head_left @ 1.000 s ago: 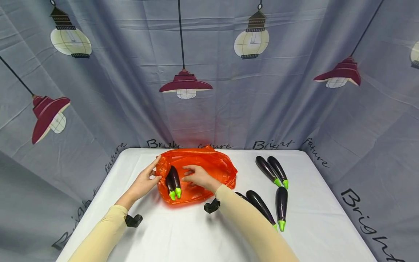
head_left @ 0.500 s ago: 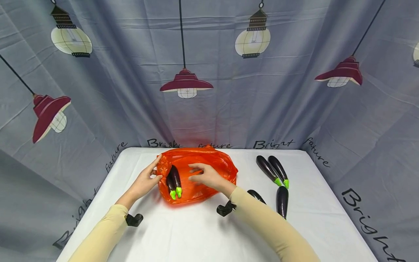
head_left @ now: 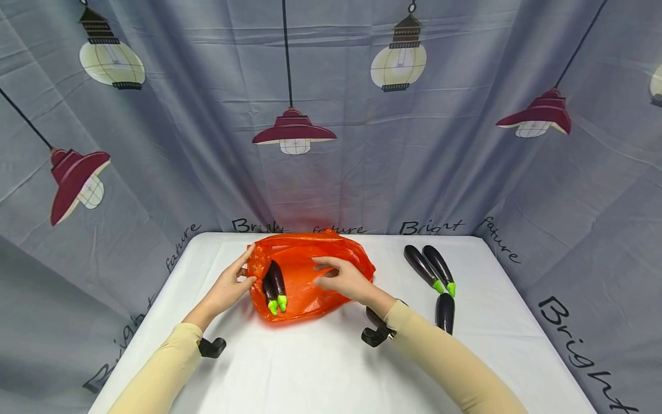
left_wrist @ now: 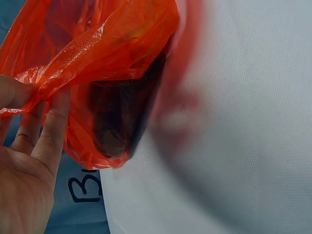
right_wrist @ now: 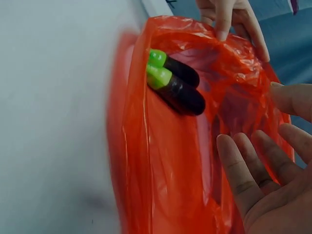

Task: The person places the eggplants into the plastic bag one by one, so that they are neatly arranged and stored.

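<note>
Left hand (head_left: 227, 290) pinching the rim of the orange plastic bag (head_left: 310, 307), near the table's (head_left: 289, 374) far edge, two eggplants (head_left: 277, 279) inside! Right hand (head_left: 349, 280) hovers at its mouth, fingers spread loosely; more eggplants (head_left: 420, 264) lie toward the far right corner.

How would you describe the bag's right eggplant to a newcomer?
On the white table, find the open orange plastic bag that the left hand pinches. Inside, the dark, green-tipped eggplant on the right lies nearer the right hand; its twin lies nearer the left.
</note>
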Available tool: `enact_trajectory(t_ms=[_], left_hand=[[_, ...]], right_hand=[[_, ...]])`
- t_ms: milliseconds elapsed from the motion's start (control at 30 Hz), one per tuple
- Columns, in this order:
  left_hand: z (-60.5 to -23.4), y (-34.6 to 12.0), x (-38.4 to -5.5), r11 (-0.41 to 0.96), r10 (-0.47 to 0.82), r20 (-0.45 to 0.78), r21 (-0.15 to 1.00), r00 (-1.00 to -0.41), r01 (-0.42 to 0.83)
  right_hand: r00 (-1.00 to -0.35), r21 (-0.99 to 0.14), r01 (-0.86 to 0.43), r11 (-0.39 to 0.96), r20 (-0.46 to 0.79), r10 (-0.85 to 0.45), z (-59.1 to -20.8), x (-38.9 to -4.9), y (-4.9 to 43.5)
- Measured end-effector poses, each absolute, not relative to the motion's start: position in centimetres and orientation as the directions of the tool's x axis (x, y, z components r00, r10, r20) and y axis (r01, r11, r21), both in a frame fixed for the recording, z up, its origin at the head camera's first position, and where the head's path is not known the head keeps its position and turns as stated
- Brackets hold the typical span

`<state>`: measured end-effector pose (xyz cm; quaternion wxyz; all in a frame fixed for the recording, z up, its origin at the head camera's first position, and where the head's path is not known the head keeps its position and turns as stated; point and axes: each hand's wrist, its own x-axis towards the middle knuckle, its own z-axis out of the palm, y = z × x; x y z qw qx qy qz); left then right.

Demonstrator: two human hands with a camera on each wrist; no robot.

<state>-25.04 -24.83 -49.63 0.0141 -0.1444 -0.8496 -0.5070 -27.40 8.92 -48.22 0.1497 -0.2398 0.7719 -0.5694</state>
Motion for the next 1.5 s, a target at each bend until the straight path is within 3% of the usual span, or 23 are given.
enact_trajectory(t_ms=[333, 1133, 1500], left_hand=[[-49.5, -24.8, -24.9, 0.45, 0.228, 0.166, 0.856, -0.959, 0.255], [-49.7, -24.9, -25.1, 0.427, 0.231, 0.177, 0.865, -0.957, 0.263], [-49.6, -24.7, -24.9, 0.427, 0.235, 0.157, 0.87, -0.959, 0.247]], right_hand=[[-0.854, -0.937, -0.248, 0.246, 0.092, -0.512, -47.9, -27.3, 11.9], [-0.942, -0.817, -0.279, 0.505, 0.129, -0.31, -48.1, -27.7, 22.0], [-0.941, -0.716, -0.329, 0.616, 0.193, -0.278, -48.8, -28.0, 26.1]])
